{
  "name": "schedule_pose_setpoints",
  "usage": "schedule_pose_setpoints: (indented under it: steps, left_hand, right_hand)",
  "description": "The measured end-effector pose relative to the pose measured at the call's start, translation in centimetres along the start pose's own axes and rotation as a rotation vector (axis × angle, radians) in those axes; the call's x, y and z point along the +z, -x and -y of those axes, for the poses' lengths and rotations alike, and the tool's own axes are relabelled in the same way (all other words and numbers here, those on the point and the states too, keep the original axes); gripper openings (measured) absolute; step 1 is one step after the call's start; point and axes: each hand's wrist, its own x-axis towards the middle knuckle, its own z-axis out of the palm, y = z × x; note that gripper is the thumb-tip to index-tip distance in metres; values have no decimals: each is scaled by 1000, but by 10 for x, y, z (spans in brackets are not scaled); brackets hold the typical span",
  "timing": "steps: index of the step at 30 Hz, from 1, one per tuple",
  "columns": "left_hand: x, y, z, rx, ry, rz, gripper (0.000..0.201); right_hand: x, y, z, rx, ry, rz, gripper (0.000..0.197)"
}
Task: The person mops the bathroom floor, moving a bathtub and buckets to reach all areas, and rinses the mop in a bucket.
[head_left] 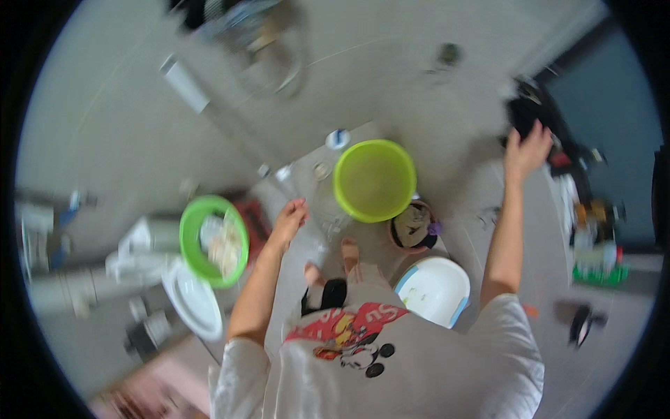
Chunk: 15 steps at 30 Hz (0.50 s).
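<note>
My left hand [287,223] hangs in front of me with its fingers curled together. What they hold, if anything, cannot be made out. Next to it a pale pole with a white grip [185,84] runs slantwise; I cannot tell whether they touch. My right hand [528,150] reaches far to the right, fingers apart and holding nothing. It overlaps a dark bundle [527,115], perhaps without contact. Between my hands stands a lime-green basin [375,218]. Left of my left hand is a green tub [185,241] with pale, soft-looking contents.
Near my feet are a round container [412,227] with dark things inside and a white basin [450,286] with blue handles. A white oval lid or seat [194,300] is at left. Bottles in a green crate [600,272] stand at right. A blurred plastic bag [262,35] lies ahead.
</note>
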Motion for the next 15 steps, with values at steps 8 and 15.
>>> schedule_pose_setpoints:
  steps: [8, 15]
  left_hand:
    - [-133, 92, 145, -194, 452, -706, 28]
    - [-179, 174, 275, -259, 719, -887, 38]
  right_hand:
    - [39, 213, 210, -62, -797, 956, 21]
    - [-11, 334, 433, -254, -1147, 1669, 32]
